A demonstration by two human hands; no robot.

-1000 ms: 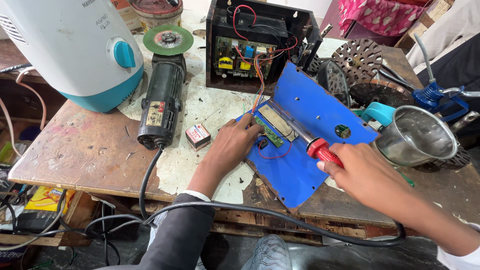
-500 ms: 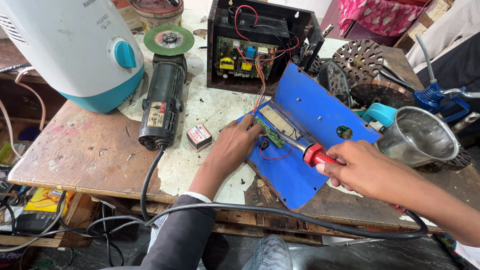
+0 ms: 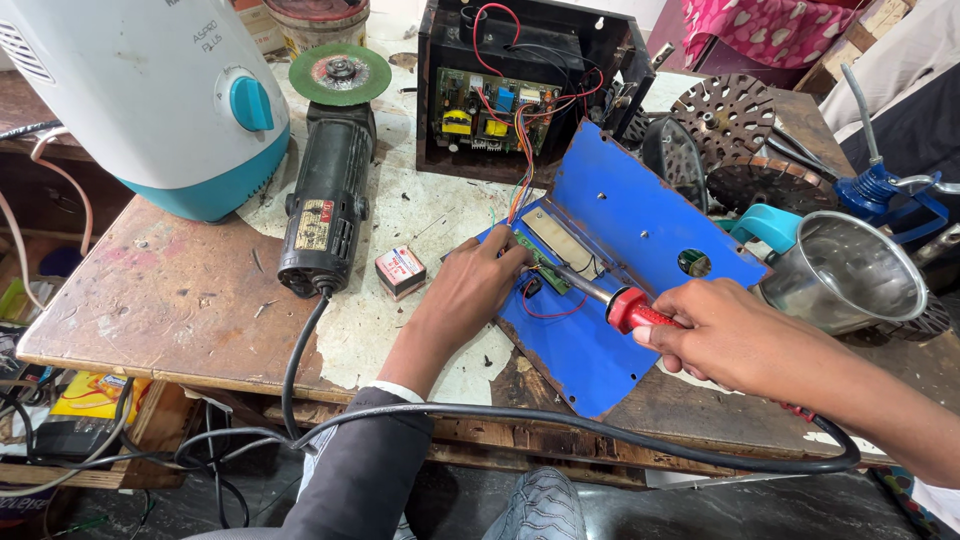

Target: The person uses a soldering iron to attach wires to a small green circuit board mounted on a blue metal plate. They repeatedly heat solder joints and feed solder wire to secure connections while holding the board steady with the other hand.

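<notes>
A bent blue metal panel (image 3: pixel 640 215) lies on the worn wooden bench, with a small green circuit board (image 3: pixel 541 262) fixed along its fold. My left hand (image 3: pixel 475 285) rests on the panel's left edge, fingertips pressing on the board. My right hand (image 3: pixel 725 335) grips the red handle of a soldering iron (image 3: pixel 625 302), whose metal tip points left and touches the board. A thick black cord (image 3: pixel 600 430) runs from the iron across the bench front. Coloured wires (image 3: pixel 522 160) lead from the board up to an open black case (image 3: pixel 520 85) holding another circuit board.
A black angle grinder (image 3: pixel 330 190) with a green disc lies left of the panel, a small red-and-white box (image 3: pixel 400 270) beside it. A white and teal appliance (image 3: pixel 150 95) stands far left. A steel pot (image 3: pixel 850 275), round metal plates (image 3: pixel 725 115) and a blue oil can (image 3: pixel 880 185) are at right.
My right hand has slid left with the soldering iron, bringing its tip onto the green board. My left hand has stayed on the board.
</notes>
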